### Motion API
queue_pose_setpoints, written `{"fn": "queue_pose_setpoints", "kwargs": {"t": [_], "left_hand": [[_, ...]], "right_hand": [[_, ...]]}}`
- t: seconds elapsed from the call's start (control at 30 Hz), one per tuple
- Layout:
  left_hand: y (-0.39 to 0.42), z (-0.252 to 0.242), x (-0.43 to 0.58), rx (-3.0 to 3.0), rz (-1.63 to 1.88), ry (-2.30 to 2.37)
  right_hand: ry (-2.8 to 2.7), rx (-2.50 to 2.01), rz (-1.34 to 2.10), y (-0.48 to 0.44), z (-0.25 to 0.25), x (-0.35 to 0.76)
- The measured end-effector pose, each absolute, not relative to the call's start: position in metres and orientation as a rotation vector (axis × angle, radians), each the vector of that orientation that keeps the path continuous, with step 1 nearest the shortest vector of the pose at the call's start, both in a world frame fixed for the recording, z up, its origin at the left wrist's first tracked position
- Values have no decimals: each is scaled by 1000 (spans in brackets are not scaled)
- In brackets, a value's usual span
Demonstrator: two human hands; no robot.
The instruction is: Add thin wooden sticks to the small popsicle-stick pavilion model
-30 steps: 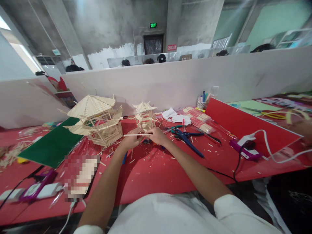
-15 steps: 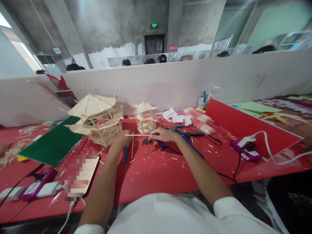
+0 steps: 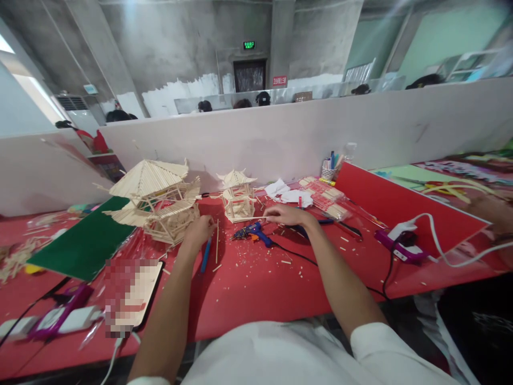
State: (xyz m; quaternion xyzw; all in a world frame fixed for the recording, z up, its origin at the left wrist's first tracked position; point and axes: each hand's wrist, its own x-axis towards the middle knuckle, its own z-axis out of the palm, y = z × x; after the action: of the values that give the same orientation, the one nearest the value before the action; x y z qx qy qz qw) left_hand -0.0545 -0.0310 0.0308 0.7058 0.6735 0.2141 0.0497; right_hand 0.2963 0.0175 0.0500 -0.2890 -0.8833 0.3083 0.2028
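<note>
My left hand (image 3: 200,229) rests on the red table (image 3: 256,283) with its fingers curled, right against the base of the large stick pavilion model (image 3: 154,200). Its palm is hidden from me. A blue pen (image 3: 206,255) and a thin wooden stick (image 3: 217,241) lie just beside it. My right hand (image 3: 287,215) is stretched out flat with the fingers apart, just right of the small stick pavilion (image 3: 237,197) and above the blue-handled scissors (image 3: 305,231). A blue glue gun (image 3: 253,232) lies on the table between my hands.
A green sheet (image 3: 82,243) and stick scraps lie at the left. A blurred phone (image 3: 130,291) and purple power strip (image 3: 60,315) sit near the front edge. Tissues (image 3: 290,192), stick packs (image 3: 326,195), a pen cup (image 3: 331,168) and another purple strip (image 3: 401,243) are at the right. A partition wall stands behind.
My hands have come apart from the stick they held together. The left drew back to the large model. The right moved right, past the small pavilion, uncovering the glue gun.
</note>
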Motion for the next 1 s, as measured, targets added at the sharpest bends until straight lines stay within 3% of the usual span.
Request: {"fn": "queue_pose_setpoints", "kwargs": {"t": [0.17,0.47,0.67,1.0], "left_hand": [[-24,30,-47,2103,780,1740],[-19,23,-39,2068,1030,1601],[-11,16,-17,1658,1269,1313],[-22,15,2,1055,1367,1095]], "right_hand": [[-2354,-914,730,26,43,303],[-2184,-911,525,29,37,293],[-2103,-923,410,36,27,282],[-1993,-923,360,46,16,273]]}}
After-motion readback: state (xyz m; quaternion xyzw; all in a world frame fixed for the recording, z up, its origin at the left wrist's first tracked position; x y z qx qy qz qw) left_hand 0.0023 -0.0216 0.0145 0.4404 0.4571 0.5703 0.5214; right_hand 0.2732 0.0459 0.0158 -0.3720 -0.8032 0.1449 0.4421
